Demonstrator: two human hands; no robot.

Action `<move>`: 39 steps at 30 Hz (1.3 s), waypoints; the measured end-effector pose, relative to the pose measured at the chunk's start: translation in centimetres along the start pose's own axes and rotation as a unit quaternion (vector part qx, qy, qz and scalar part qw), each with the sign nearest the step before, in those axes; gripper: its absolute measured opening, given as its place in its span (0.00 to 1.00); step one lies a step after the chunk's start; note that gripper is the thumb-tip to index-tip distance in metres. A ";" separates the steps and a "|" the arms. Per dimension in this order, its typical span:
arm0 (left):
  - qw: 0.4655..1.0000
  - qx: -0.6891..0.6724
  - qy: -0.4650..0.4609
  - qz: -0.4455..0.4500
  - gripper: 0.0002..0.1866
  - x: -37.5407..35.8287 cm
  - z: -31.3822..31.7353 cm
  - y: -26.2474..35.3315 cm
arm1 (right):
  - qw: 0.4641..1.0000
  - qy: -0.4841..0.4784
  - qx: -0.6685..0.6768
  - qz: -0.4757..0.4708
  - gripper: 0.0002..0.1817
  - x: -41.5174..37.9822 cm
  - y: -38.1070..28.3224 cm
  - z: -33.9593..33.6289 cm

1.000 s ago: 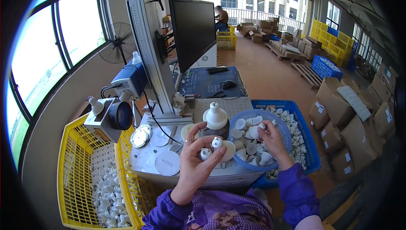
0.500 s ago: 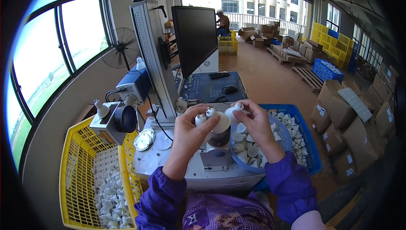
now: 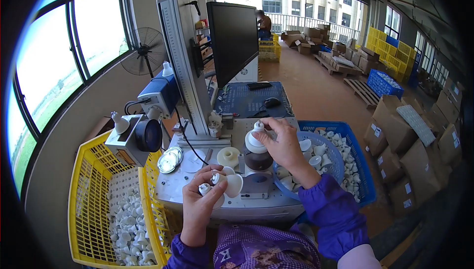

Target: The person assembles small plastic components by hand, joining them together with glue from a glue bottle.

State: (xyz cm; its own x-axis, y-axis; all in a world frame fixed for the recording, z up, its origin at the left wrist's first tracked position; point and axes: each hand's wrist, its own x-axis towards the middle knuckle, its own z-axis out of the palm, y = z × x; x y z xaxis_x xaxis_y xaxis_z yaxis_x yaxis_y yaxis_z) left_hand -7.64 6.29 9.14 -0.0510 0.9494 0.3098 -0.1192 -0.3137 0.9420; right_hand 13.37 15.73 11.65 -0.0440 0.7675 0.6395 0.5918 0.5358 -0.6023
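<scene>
My right hand is closed on a white bulb housing with two metal pins on top. This housing stands wide end down on, or just over, a dark round fixture on the machine table. Lower and to the left, my left hand is closed around a few similar white housings, their pinned ends pointing up; fingers partly hide them. A cream-coloured round part lies on the table behind that hand. Right of the fixture is a round translucent blue basket of white housings.
A blue crate of housings stands beneath the round basket. At left are a yellow crate with more housings and a machine head with black lens. A column and monitor rise behind. Another person sits far back.
My hands have moved apart. The right one brought a housing over to the dark fixture; the left moved down and left with its housings, uncovering the cream round part.
</scene>
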 end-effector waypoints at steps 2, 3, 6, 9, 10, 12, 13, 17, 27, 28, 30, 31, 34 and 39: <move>1.000 -0.006 -0.003 -0.006 0.09 -0.4 0.1 0.1 | 1.000 -0.022 0.005 0.020 0.19 0.1 -0.1 -0.2; 1.000 -0.011 -0.008 -0.013 0.08 -0.6 0.2 0.1 | 1.000 -0.024 0.004 0.020 0.19 0.0 0.0 -0.1; 0.999 -0.035 -0.017 -0.034 0.09 -1.2 0.1 -1.0 | 1.000 -0.003 0.021 0.001 0.20 -0.2 0.6 0.3; 0.998 -0.039 -0.024 -0.050 0.09 -1.7 0.3 -1.2 | 0.997 0.008 0.073 0.006 0.21 -0.4 1.1 0.7; 0.998 -0.039 -0.024 -0.050 0.09 -1.9 0.4 -1.2 | 0.996 0.021 0.089 -0.014 0.21 -0.4 1.6 1.0; 0.995 -0.048 -0.033 -0.076 0.09 -2.2 0.8 -1.2 | 0.993 0.033 0.106 -0.035 0.21 -0.3 1.8 1.1; 0.995 -0.047 -0.034 -0.076 0.09 -2.3 0.9 -1.3 | 0.993 0.031 0.105 -0.038 0.21 -0.3 1.7 1.0; 0.993 -0.062 -0.035 -0.096 0.08 -2.8 1.3 -1.5 | 0.990 0.036 0.132 -0.016 0.20 -0.6 1.5 1.3; 0.989 -0.086 -0.005 -0.119 0.07 -4.6 0.6 -3.3 | 0.988 0.106 0.002 0.109 0.16 -4.6 9.8 -5.7; 0.985 -0.098 0.005 -0.140 0.07 -4.8 0.5 -3.6 | 0.978 0.129 -0.021 0.163 0.16 -5.2 11.9 -7.0; 0.980 -0.113 0.019 -0.164 0.07 -5.2 0.6 -4.0 | 0.955 0.193 -0.106 0.196 0.18 -6.7 16.5 -9.2; 0.980 -0.115 0.017 -0.164 0.07 -5.5 0.7 -4.2 | 0.955 0.194 -0.109 0.196 0.18 -7.3 18.2 -10.0; 0.972 -0.137 0.017 -0.191 0.06 -6.0 1.3 -4.6 | 0.931 0.071 -0.083 0.348 0.27 -8.4 20.4 -11.0; 0.972 -0.146 0.019 -0.182 0.06 -6.7 1.6 -3.9 | 0.923 0.025 -0.022 0.382 0.23 -8.4 23.7 -9.6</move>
State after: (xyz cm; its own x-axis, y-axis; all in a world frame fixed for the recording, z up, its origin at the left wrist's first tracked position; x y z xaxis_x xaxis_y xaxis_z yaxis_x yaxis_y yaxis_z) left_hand -5.20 1.18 3.56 0.0115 0.9988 -0.0474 -0.4121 0.0480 0.9099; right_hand 35.49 18.63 -3.37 0.4368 0.8977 0.0574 0.4662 -0.1713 -0.8679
